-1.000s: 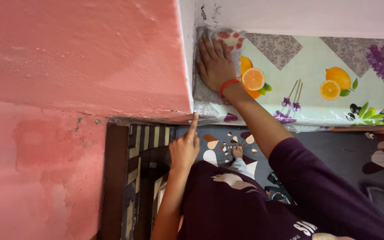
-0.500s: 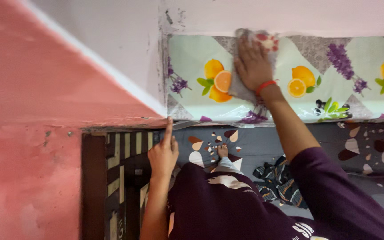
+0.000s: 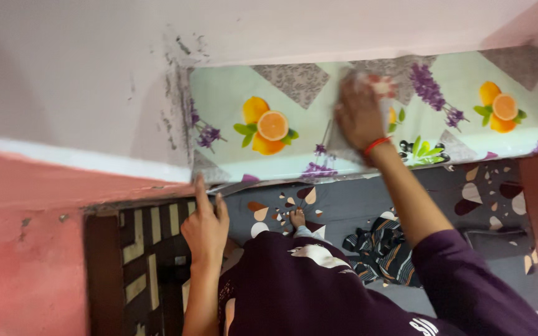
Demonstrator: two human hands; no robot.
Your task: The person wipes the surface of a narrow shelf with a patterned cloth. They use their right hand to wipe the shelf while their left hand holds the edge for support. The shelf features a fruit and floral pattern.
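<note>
The right hand (image 3: 359,115) presses flat on a blurred cloth (image 3: 368,84), probably patterned, on the fruit-print shelf liner (image 3: 231,130); open liner lies leftward. The left hand (image 3: 205,227), forefinger extended, touches the shelf edge (image 3: 238,185).

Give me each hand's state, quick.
Left hand: holds nothing, fingertips on the shelf edge.
Right hand: flat, pressing a cloth onto the patterned shelf liner.

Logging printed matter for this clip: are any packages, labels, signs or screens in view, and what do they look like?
No packages, labels, signs or screens.
Only print: white lettering on the dark purple shirt, bottom edge, partly cut off.
</note>
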